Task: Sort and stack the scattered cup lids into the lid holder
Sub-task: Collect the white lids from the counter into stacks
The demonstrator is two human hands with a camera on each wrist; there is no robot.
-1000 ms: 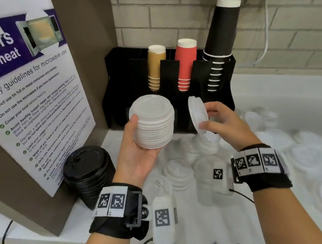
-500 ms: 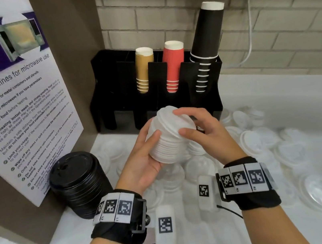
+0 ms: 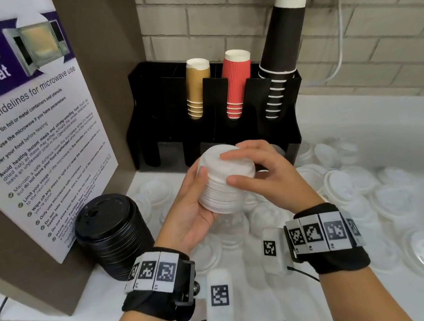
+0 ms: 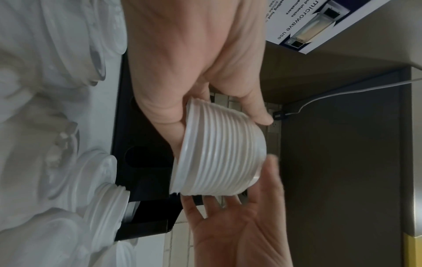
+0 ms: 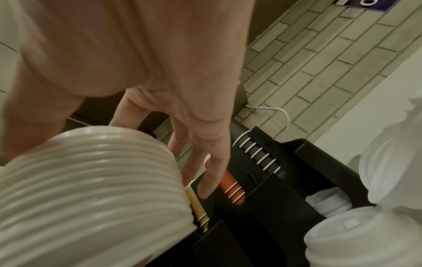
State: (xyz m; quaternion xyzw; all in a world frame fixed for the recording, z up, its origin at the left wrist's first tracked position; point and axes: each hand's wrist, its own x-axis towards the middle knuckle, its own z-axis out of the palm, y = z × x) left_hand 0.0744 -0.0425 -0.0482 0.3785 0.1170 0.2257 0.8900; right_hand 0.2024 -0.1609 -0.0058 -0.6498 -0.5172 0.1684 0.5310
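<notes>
The long white counter (image 3: 365, 119) is carrying everything, running along a pale brick wall. Leaning at its left end is a large microwave safety poster (image 3: 20, 129) on a brown panel. At the back is standing the black plastic cup-and-lid holder (image 3: 228, 127), its upper slots gripping a stack of tan paper cups (image 3: 198, 87), a stack of red ribbed paper cups (image 3: 237, 84) and a tall stack of black paper cups (image 3: 282, 52), all upside down. The right wrist view is showing a few white lids already sitting in a lower compartment of the holder (which one, I cannot tell).

A stack of black plastic lids (image 3: 113, 237) is standing on the counter below the poster. Scattered white plastic lids (image 3: 348, 186) are lying in loose heaps across the counter to the right of and beneath the hands.

In front of the holder and above the counter, the left hand (image 3: 186, 214) is cradling a tilted stack of white plastic cup lids (image 3: 226, 180), its grip curling round the stack's left side with the thumb up along the ribs. The right hand (image 3: 271, 176) is pressing on the top lid, fingers lying flat over it and thumb bearing against the stack's near side; its grip is pinching the top of the stack. Both wrists are wearing black bands with printed square markers.
</notes>
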